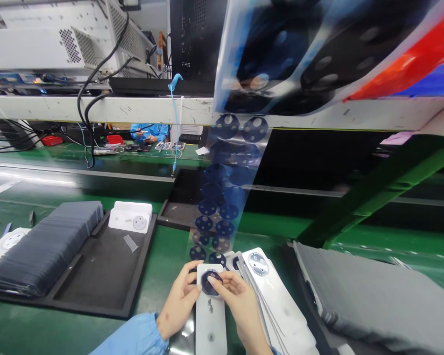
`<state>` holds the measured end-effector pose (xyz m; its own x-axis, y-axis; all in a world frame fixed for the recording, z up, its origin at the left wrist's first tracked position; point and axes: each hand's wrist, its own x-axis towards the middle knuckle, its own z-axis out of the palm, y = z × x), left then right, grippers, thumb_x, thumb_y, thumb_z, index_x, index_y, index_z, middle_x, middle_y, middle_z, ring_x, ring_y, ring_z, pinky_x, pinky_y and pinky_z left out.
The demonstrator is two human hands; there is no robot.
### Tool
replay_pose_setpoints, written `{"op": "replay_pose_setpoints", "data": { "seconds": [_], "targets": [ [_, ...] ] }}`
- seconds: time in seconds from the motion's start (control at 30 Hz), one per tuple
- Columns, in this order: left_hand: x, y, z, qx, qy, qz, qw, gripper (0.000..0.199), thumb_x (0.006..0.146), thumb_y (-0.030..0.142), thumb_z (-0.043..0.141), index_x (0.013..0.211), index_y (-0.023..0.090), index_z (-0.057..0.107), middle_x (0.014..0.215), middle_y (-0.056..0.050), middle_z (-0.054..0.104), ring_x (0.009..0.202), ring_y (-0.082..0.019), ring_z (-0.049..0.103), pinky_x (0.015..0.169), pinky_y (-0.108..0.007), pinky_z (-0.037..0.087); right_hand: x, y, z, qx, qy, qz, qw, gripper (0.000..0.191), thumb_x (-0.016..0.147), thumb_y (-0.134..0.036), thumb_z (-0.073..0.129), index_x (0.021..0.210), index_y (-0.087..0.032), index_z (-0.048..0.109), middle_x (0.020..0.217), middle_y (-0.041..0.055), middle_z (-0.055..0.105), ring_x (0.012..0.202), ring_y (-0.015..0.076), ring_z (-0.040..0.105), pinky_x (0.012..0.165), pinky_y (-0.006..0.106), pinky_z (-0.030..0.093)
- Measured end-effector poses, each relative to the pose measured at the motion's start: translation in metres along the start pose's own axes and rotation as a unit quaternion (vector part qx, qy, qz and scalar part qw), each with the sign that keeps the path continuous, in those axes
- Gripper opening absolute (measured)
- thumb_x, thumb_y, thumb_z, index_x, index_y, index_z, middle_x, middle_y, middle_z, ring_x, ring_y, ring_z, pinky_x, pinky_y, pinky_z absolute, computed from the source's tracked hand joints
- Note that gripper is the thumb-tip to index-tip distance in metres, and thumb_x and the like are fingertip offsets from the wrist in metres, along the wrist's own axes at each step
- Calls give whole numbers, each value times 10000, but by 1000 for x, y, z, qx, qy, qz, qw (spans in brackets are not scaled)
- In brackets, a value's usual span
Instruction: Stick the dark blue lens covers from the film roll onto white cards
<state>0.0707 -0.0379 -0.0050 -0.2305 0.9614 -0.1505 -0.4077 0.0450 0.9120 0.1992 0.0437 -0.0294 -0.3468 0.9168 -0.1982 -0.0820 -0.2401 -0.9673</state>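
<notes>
A white phone back cover [210, 323] lies upright in front of me, with a dark round sticker [207, 282] over its camera area. My left hand [180, 298] grips the cover's left edge near the top, fingers closed. My right hand [240, 301] is at the sticker, thumb and fingers pinched at its right side; part of the sticker is hidden by them. Just above my hands hangs a clear strip of dark round stickers [224, 228], in two columns. Right of my right hand, several white phone back covers [277, 296] lie fanned out.
A black tray [96, 276] on the left holds a row of grey sleeves [48, 246] and white covers [130, 217]. More grey sheets [377, 291] stand at the right. A white shelf beam [140, 109] crosses above, with hanging cables [85, 98]. A person's blue sleeve [151, 130] shows beyond.
</notes>
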Motion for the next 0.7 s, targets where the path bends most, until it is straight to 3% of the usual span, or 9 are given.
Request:
{"op": "replay_pose_setpoints", "data": {
  "seconds": [0.7],
  "targets": [
    [2, -4, -3, -17, -7, 3, 1000, 513, 791, 370, 726, 1222, 227, 488, 1120, -111, 682, 834, -227, 692, 743, -336, 515, -2, -3, 1, -24, 12, -14, 1000, 379, 556, -462, 872, 723, -181, 680, 697, 26, 680, 644, 180, 601, 620, 290, 498]
  ]
}}
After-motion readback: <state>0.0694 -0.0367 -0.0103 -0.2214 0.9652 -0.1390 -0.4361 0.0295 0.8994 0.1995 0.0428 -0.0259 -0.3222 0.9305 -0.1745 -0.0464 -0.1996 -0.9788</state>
